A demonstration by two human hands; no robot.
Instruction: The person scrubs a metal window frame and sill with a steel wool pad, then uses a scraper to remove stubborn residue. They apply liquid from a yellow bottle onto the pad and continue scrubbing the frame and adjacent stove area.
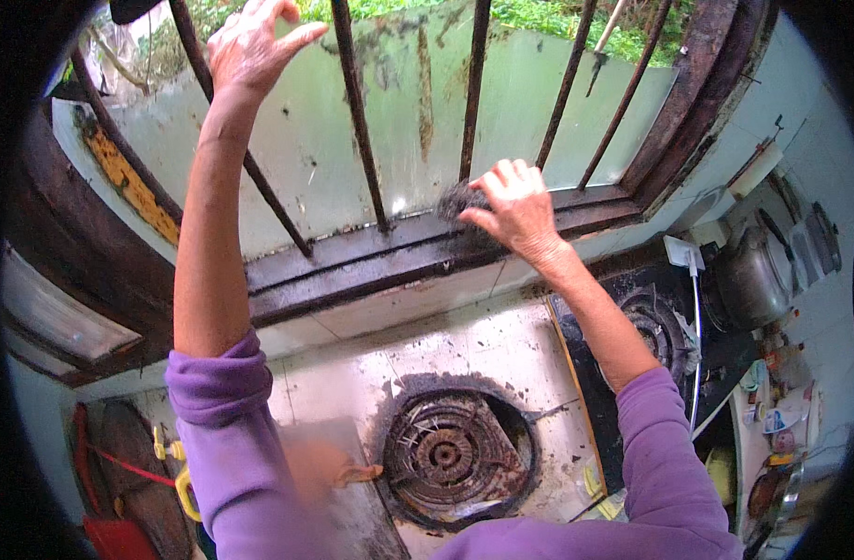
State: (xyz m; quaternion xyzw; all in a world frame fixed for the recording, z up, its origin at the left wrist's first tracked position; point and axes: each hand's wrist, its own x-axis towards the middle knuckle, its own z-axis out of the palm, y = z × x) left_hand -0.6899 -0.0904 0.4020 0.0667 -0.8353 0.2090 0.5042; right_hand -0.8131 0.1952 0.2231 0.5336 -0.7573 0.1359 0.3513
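My left hand (259, 45) is raised at the upper left by a rusty window bar (192, 52), thumb and fingers apart; whether it touches the bar is unclear. Its fingertips are cut off by the picture's top edge. My right hand (514, 206) grips a dark scouring pad (462, 201), which lies against the foot of another bar (474, 91) at the dark wooden window sill (399, 241). Behind the bars stands a stained, cloudy window panel (413, 119). Purple sleeves are pushed up to both elbows.
Below the sill is a tiled counter (343, 364) with a sooty round burner (444, 455). A black gas stove (602, 329), a long-handled white tool (685, 255) and a metal kettle (755, 280) stand at right. A yellow tap (168, 448) is at lower left.
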